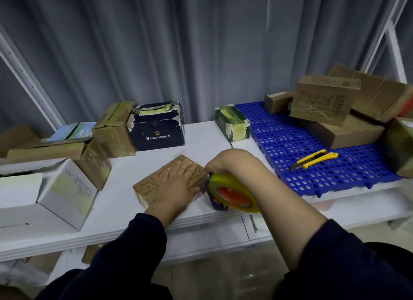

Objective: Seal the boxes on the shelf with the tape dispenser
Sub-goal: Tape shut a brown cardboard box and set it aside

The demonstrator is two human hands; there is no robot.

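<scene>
on shelf (116, 206): my left hand (176, 184) flat, pinning light, slide-prone box (148, 187); right hand (230, 163) grips tape dispenser (231, 193) by handle.

The left hand (178, 183) lies flat over the middle of the small brown box (154, 189), hiding much of its printed top. Just right of that box, the right hand (233, 163) covers the handle of the tape dispenser (230, 193) and its own fingertips. Far left of the box a white carton (64, 194) is cut by the frame edge, its side print too small to read; far right, a taped carton (402, 152) is cropped too.
</scene>
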